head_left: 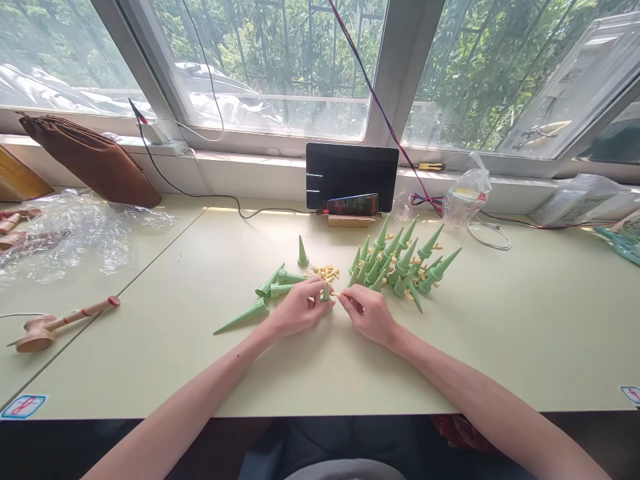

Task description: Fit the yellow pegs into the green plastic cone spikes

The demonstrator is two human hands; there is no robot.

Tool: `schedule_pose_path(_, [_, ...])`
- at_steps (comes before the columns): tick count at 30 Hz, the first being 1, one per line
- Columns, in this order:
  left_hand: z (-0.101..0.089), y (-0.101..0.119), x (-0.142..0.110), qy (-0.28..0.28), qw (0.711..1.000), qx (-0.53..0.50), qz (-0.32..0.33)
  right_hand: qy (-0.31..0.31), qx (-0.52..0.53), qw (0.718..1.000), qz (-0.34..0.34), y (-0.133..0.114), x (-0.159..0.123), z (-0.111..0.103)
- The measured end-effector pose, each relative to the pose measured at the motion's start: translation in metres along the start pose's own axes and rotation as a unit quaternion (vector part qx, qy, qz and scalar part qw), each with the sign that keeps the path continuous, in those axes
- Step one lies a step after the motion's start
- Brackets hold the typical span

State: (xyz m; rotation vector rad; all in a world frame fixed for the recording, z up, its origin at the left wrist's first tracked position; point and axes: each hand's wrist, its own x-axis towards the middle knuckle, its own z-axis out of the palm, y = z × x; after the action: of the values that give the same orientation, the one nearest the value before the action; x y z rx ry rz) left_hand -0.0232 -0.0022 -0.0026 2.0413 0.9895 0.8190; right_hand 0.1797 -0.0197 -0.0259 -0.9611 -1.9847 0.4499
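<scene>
My left hand [299, 308] is curled around a small green cone [326, 292] at the middle of the pale green table [500, 333]. My right hand [369, 312] pinches a tiny yellow piece [336, 294] right beside that cone's base. Behind my right hand lies a heap of green cone spikes [400, 263]. Small yellow pieces [326, 271] are scattered between the heap and a few green cones [278, 284] to the left. One long green spike [241, 317] lies left of my left hand, and a single cone [303, 252] stands upright.
A dark tablet [351, 175] and a phone [353, 204] stand at the back by the window. A wooden kendama toy [55, 324] lies far left, with crumpled plastic wrap [65, 233] and a brown pouch [93, 160] behind it. A plastic bag [467, 190] and white cable [487, 235] sit back right.
</scene>
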Motion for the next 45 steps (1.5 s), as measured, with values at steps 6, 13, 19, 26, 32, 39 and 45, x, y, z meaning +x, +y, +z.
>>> schedule_pose_path(6, [-0.0011, -0.0036, 0.0019, -0.005, 0.999, 0.031, 0.005, 0.031, 0.007, 0.999, -0.007, -0.0009, 0.0001, 0.0])
schedule_pose_path(13, [-0.0019, -0.0029, 0.0034, 0.013, 0.998, -0.024, -0.063, 0.061, 0.03, 0.998, 0.007, -0.0023, 0.0012, 0.0])
schedule_pose_path(19, [-0.0032, 0.0004, 0.0016, 0.008, 0.989, -0.104, -0.109, 0.036, 0.033, 0.999, -0.007, -0.0017, 0.001, 0.0002])
schedule_pose_path(26, [0.0028, 0.0019, 0.0013, 0.007, 0.989, -0.105, -0.1, 0.005, 0.031, 0.999, -0.029, 0.0006, 0.0, 0.0009])
schedule_pose_path(32, [0.0037, 0.0029, 0.0005, 0.01, 0.989, -0.1, -0.104, 0.007, 0.029, 0.999, -0.041, 0.0025, -0.0001, 0.0025])
schedule_pose_path(39, [0.0035, 0.0017, 0.0, 0.017, 0.991, -0.089, -0.096, 0.01, 0.026, 0.999, -0.039, 0.0026, -0.0002, 0.0028])
schedule_pose_path(45, [0.0049, 0.0016, -0.0012, 0.014, 0.991, -0.087, -0.104, 0.008, 0.019, 0.999, -0.036, 0.004, -0.0008, 0.0036])
